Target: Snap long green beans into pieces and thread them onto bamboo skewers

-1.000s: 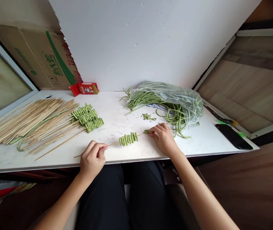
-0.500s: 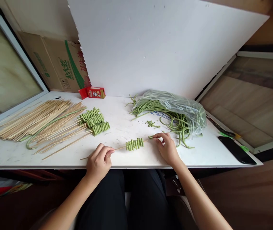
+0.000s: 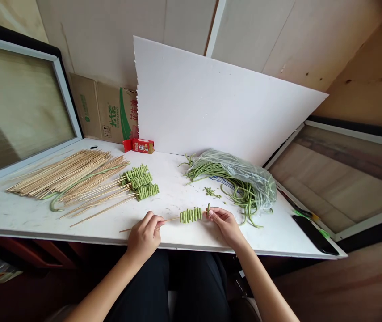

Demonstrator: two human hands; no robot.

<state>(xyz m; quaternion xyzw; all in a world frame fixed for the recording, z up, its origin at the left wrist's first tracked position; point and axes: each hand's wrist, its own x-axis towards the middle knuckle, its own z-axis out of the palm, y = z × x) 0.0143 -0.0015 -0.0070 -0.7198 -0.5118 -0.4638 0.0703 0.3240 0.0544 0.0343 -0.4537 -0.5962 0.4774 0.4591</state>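
Observation:
My left hand (image 3: 145, 235) is closed around a thin bamboo skewer (image 3: 171, 219), gripping it left of a row of green bean pieces (image 3: 191, 215) threaded side by side. At the skewer's right end, my right hand (image 3: 223, 223) pinches the end of a long bean (image 3: 208, 208), which stands nearly upright against the fingertips. Whether the skewer's tip has gone through this bean I cannot tell. To the left lie finished bean skewers (image 3: 140, 176), stacked with their sticks pointing left. Behind my right hand are small bean scraps (image 3: 211, 192).
Loose bamboo skewers (image 3: 63, 172) cover the left of the white table (image 3: 93, 239), one long bean lying across them. A plastic bag of long beans (image 3: 244, 172) lies back right. A red box (image 3: 143, 146) stands behind. A black phone (image 3: 314, 235) rests at the right edge.
My right hand has moved left along the skewer toward the threaded row, turning its bean piece from lying flat to upright. The camera view has tilted up.

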